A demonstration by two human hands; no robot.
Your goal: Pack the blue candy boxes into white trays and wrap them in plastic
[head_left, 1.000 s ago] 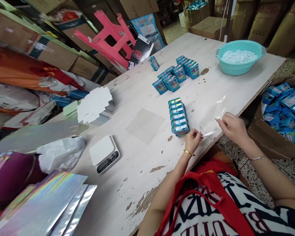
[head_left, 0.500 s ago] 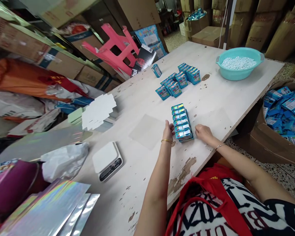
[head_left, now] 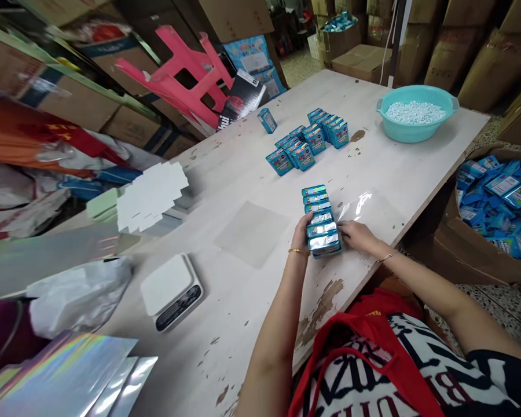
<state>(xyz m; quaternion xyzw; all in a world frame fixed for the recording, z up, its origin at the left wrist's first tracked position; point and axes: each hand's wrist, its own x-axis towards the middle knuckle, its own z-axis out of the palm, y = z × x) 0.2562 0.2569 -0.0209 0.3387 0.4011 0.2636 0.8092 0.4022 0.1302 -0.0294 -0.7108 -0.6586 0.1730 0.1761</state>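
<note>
A row of several small blue boxes (head_left: 320, 215) stands near the table's front edge, shiny narrow sides up. My left hand (head_left: 303, 231) grips the row's left side, fingers pressed to the boxes. On the right, my right hand (head_left: 356, 235) is closed at the row's lower side; its fingertips hold the edge of a clear plastic sheet (head_left: 367, 202), which lifts and shines beside the boxes. Left of the row a second clear sheet (head_left: 252, 233) lies flat on the table. Further back stand more blue boxes (head_left: 303, 156) in groups, with a single blue box (head_left: 267, 120) apart.
A turquoise basin (head_left: 417, 130) of small pale pieces stands at the back right. To the left are a white scale (head_left: 172, 289), stacked white cards (head_left: 150, 200) and silvery sheets (head_left: 78, 370). A carton (head_left: 451, 243) of blue packs sits right of the table edge.
My left hand has closed onto the row's left side. My right hand has moved in against the row, and the right sheet has lifted and shines more. The view has shifted slightly.
</note>
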